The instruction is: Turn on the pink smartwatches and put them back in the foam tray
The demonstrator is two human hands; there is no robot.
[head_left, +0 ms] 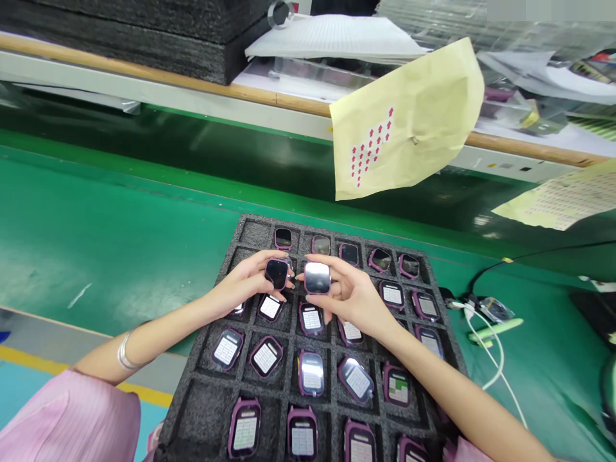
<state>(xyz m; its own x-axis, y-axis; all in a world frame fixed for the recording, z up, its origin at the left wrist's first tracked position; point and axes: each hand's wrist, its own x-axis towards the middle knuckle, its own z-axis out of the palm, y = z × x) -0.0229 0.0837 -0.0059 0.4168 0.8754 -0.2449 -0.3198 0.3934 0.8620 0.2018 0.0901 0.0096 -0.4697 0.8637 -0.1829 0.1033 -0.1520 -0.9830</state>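
A black foam tray (192,410) with square compartments holds several purple-framed watch bodies, many with lit white screens. Above its upper part, my left hand (250,279) grips a purple-framed watch (276,274) with a dark screen. Close beside it, my right hand (349,289) holds another watch (317,278), whose screen reflects bright light. The two held watches are side by side with a small gap between them. Watches in the tray's top row, such as one at the left (283,239), have dark screens. My right hand and forearm hide some compartments.
The tray lies on a green table (120,224). White cables (495,359) and a light-green tool (500,329) are at the right. Yellow sheets, one with red arrows (409,122), hang from a shelf edge (168,96) carrying black foam blocks (144,38) and papers.
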